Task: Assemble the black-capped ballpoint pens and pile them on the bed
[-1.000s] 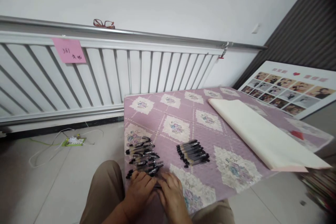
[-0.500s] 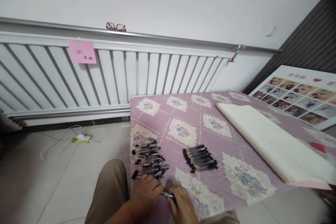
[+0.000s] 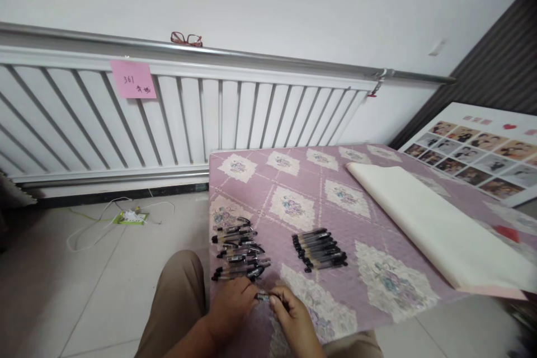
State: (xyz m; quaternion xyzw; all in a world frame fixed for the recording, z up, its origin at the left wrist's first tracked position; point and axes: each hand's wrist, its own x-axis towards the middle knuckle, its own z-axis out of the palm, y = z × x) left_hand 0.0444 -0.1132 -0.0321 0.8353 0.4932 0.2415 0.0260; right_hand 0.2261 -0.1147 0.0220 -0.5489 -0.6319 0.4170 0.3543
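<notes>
Between my two hands, low over the near edge of the bed-like purple surface, is a pen point(image 3: 263, 297) with a dark end. My left hand point(image 3: 232, 305) is closed on its left part, which the fingers hide. Thumb and forefinger of my right hand point(image 3: 291, 316) pinch its other end. Just beyond my left hand lies a loose pile of pens point(image 3: 237, 251), dark-capped and pointing different ways. To the right, a neater row of pens point(image 3: 319, 250) lies side by side, apart from both hands.
A purple patterned cover point(image 3: 260, 190) spreads under the pens. On its right lie a folded cream sheet point(image 3: 428, 224) and a photo board point(image 3: 474, 151). Behind stands a white radiator point(image 3: 230, 117) with a pink note point(image 3: 133, 79) and glasses point(image 3: 186, 39). A power strip point(image 3: 132, 217) lies on the floor.
My right hand has moved slightly up, and its fingers now pinch the pen's end more visibly. The pen lies flatter and a little higher. Both pen groups look the same.
</notes>
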